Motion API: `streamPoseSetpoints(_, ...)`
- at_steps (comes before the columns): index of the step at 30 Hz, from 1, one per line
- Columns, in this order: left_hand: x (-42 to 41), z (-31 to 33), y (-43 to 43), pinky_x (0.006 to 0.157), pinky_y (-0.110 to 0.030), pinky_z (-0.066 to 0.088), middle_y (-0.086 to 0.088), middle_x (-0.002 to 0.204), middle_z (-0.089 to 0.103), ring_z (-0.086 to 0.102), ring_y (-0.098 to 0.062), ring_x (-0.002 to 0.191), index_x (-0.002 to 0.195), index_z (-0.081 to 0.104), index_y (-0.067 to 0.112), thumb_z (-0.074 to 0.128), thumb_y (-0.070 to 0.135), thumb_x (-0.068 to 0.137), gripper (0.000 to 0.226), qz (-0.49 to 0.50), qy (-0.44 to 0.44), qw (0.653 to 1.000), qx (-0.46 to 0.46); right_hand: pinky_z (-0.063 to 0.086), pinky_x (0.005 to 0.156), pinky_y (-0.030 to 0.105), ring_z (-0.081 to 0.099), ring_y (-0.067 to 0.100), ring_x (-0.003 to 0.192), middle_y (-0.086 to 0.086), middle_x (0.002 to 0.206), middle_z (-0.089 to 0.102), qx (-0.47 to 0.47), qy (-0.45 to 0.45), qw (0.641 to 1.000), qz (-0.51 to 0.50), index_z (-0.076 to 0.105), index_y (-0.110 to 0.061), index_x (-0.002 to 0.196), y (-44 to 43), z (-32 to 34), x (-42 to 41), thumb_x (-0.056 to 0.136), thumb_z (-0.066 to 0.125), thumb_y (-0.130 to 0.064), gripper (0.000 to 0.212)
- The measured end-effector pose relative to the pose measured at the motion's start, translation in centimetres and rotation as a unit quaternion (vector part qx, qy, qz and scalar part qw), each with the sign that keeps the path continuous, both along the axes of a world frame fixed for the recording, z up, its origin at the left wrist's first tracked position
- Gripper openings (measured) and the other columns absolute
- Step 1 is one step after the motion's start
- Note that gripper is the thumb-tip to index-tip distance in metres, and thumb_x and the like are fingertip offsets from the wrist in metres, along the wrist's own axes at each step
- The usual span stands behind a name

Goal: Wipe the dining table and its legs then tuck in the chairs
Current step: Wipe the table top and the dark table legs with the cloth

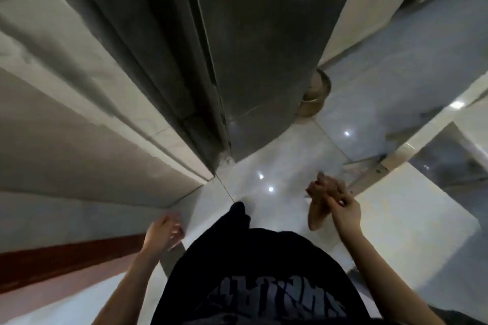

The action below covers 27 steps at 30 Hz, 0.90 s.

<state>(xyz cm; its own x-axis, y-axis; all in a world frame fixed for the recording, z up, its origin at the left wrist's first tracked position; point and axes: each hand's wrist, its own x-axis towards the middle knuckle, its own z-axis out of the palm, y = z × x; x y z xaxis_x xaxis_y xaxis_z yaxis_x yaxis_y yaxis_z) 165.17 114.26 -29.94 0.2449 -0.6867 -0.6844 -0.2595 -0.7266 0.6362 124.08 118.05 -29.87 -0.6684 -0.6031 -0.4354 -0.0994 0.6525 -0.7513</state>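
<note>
1. Head view is looking straight down a person's black shirt (258,280) onto a glossy tiled floor (277,166).
2. Left hand (163,229) is hanging loosely curled and empty; right hand (340,206) is too blurred to tell.
3. Dining table, chairs and cloth are showing nowhere, so wiping and tucking are probably all remaining.

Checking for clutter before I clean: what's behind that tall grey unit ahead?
A tan round container pokes out past the grey unit's right edge, on the tiled floor. Its left part is covered.
</note>
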Motion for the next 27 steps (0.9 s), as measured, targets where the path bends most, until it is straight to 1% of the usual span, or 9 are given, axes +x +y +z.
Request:
streamPoseSetpoints(2, -0.5, 1.0, -6.1, 0.063, -0.03, 0.046, -0.008, 0.076, 0.062, 0.057, -0.027, 0.078, 0.08, 0.061, 0.017, 0.052, 0.021, 0.094, 0.017, -0.078, -0.001, 0.997, -0.022, 0.04, 0.05, 0.015, 0.058, 0.017, 0.065, 0.016, 0.068, 0.059, 0.009, -0.004, 0.999, -0.048, 0.059, 0.015, 0.076, -1.1, 0.4, 0.4, 0.083, 0.067, 0.0, 0.018)
streamPoseSetpoints(4, -2.0, 1.6, -12.3, 0.068, -0.032, 0.043, -0.006, 0.076, 0.062, 0.056, -0.026, 0.078, 0.079, 0.06, 0.018, 0.049, 0.011, 0.095, 0.021, -0.139, 0.002, 0.99, -0.037, 0.038, 0.046, 0.009, 0.056, 0.006, 0.058, 0.013, 0.067, 0.058, 0.012, -0.013, 0.996, -0.087, 0.059, 0.014, 0.078, -2.1, 0.7, 0.6, 0.084, 0.065, 0.002, 0.015)
streamPoseSetpoints(9, -9.7, 2.8, -21.6, 0.073, -0.029, 0.045, -0.007, 0.083, 0.064, 0.059, -0.018, 0.077, 0.085, 0.062, 0.015, 0.05, 0.007, 0.093, 0.016, -0.28, 0.052, 0.957, -0.052, 0.037, 0.05, 0.015, 0.052, 0.022, 0.068, 0.017, 0.066, 0.059, 0.021, 0.001, 0.98, -0.2, 0.058, 0.011, 0.072, -3.2, 0.2, -0.1, 0.08, 0.069, 0.002, 0.016)
streamPoseSetpoints(11, -13.1, 2.5, -23.9, 0.069, -0.029, 0.043, -0.008, 0.081, 0.062, 0.056, -0.019, 0.075, 0.084, 0.062, 0.014, 0.053, 0.01, 0.091, 0.012, -0.323, 0.068, 0.943, -0.039, 0.039, 0.055, 0.017, 0.055, 0.023, 0.07, 0.015, 0.071, 0.063, 0.022, 0.003, 0.977, -0.213, 0.065, 0.002, 0.082, -3.7, 0.8, -0.3, 0.082, 0.067, 0.0, 0.003)
streamPoseSetpoints(14, -17.9, 1.5, -27.0, 0.066, -0.026, 0.043, -0.008, 0.08, 0.062, 0.056, -0.02, 0.075, 0.083, 0.063, 0.016, 0.051, 0.008, 0.093, 0.017, -0.392, 0.07, 0.917, -0.034, 0.045, 0.067, 0.033, 0.065, 0.028, 0.079, 0.011, 0.08, 0.069, 0.026, -0.003, 0.973, -0.23, 0.07, -0.01, 0.098, -5.2, 0.6, -1.4, 0.084, 0.068, -0.005, 0.015)
streamPoseSetpoints(16, -20.8, 1.0, -28.9, 0.066, -0.019, 0.046, -0.006, 0.081, 0.063, 0.058, -0.019, 0.075, 0.083, 0.063, 0.016, 0.048, 0.005, 0.094, 0.021, -0.428, 0.065, 0.901, -0.034, 0.047, 0.075, 0.035, 0.066, 0.025, 0.085, 0.006, 0.086, 0.07, 0.021, -0.008, 0.975, -0.221, 0.068, -0.014, 0.106, -6.7, 0.4, -2.4, 0.085, 0.065, -0.001, 0.025)
streamPoseSetpoints(20, -25.4, 0.9, -33.2, 0.064, -0.017, 0.045, -0.007, 0.081, 0.061, 0.056, -0.019, 0.076, 0.083, 0.061, 0.016, 0.045, 0.001, 0.096, 0.025, -0.444, 0.057, 0.894, -0.026, 0.045, 0.08, 0.033, 0.063, 0.021, 0.093, 0.003, 0.097, 0.069, 0.008, -0.012, 0.975, -0.22, 0.065, -0.018, 0.119, -11.4, 0.3, -5.7, 0.085, 0.061, 0.001, 0.039)
streamPoseSetpoints(24, -28.8, 1.1, -36.9, 0.068, -0.024, 0.045, -0.01, 0.083, 0.061, 0.056, -0.023, 0.079, 0.084, 0.061, 0.015, 0.044, 0.003, 0.097, 0.025, -0.443, 0.037, 0.896, -0.016, 0.053, 0.086, 0.039, 0.067, 0.021, 0.095, 0.001, 0.1, 0.072, -0.025, -0.037, 0.972, -0.229, 0.065, -0.035, 0.102, -16.0, -0.7, -10.3, 0.082, 0.061, -0.017, 0.028)
streamPoseSetpoints(27, -32.1, 1.5, -39.1, 0.068, -0.026, 0.044, -0.011, 0.085, 0.061, 0.056, -0.024, 0.079, 0.084, 0.061, 0.015, 0.043, 0.006, 0.098, 0.024, -0.424, 0.027, 0.905, -0.016, 0.05, 0.082, 0.033, 0.065, 0.017, 0.089, 0.003, 0.093, 0.069, -0.058, -0.052, 0.959, -0.272, 0.064, -0.028, 0.102, -19.5, 2.0, -13.5, 0.088, 0.061, -0.005, 0.027)
